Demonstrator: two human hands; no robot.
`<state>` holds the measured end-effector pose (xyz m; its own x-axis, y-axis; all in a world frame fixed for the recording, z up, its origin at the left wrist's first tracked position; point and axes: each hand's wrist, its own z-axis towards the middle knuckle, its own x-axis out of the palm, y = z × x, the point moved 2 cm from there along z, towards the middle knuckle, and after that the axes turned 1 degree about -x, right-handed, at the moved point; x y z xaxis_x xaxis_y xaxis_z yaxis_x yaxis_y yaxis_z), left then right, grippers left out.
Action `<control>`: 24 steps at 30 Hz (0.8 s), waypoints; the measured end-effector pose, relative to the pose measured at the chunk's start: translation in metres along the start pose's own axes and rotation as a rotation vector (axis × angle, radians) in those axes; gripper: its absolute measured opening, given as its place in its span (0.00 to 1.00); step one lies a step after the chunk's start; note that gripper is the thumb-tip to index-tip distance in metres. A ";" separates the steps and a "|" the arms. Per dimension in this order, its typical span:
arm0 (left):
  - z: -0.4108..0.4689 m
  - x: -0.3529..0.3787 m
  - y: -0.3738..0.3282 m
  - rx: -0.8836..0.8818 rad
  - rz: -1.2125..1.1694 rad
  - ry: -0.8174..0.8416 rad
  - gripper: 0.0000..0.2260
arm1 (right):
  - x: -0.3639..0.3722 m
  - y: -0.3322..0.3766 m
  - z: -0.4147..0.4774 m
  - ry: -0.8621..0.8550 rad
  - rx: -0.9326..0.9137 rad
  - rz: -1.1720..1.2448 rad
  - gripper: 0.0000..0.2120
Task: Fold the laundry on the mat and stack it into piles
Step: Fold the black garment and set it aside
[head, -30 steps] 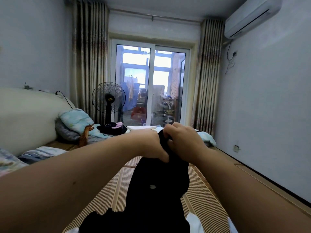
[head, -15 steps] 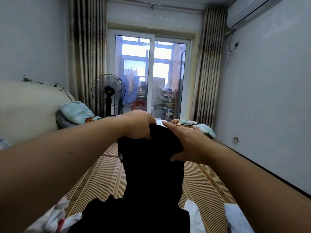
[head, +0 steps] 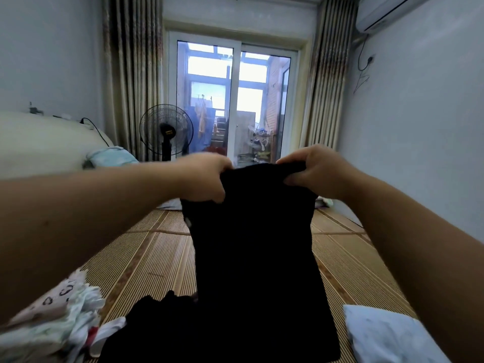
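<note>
black garment hanging lengthwise, hands gripping top edge

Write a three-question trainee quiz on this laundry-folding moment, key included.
1. True or false: only the right hand grips the garment.
2. The crumpled laundry pile lies: A) at the person's left; B) at the person's right; C) straight ahead, far off.
3. Fill in: the held garment's colour is ____.
Key: 1 false, the left hand grips its top edge too; 2 A; 3 black.
</note>
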<state>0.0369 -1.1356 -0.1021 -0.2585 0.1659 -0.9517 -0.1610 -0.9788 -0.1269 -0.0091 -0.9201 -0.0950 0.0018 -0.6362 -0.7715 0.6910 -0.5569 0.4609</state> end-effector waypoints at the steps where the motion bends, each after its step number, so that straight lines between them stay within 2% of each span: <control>1: 0.004 -0.007 0.002 -0.001 0.010 -0.026 0.17 | -0.003 -0.001 0.003 0.022 0.006 -0.123 0.14; 3: 0.017 -0.015 0.004 0.020 0.068 -0.136 0.12 | -0.005 -0.003 0.013 -0.012 0.011 -0.376 0.14; 5: 0.034 -0.014 0.007 0.038 0.136 -0.231 0.09 | -0.003 -0.010 0.025 -0.104 0.017 -0.523 0.14; 11: 0.094 -0.001 0.019 0.013 0.299 -0.380 0.09 | 0.010 -0.043 0.069 -0.327 0.024 -0.582 0.11; 14: 0.116 -0.004 0.015 0.018 0.356 -0.542 0.08 | 0.009 -0.052 0.082 -0.546 -0.029 -0.619 0.12; 17: 0.123 -0.006 0.010 0.127 0.401 -0.709 0.09 | 0.006 -0.060 0.081 -0.726 -0.123 -0.597 0.12; 20: 0.117 0.007 0.015 0.227 0.404 -0.756 0.09 | 0.011 -0.069 0.065 -0.698 -0.197 -0.543 0.11; 24: 0.074 0.054 0.019 0.403 0.402 -0.622 0.04 | 0.036 -0.075 0.015 -0.417 -0.139 -0.433 0.13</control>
<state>-0.0506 -1.1361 -0.1346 -0.8272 -0.0347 -0.5608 -0.2416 -0.8791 0.4109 -0.0719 -0.9091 -0.1508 -0.5634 -0.5384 -0.6267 0.6535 -0.7545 0.0608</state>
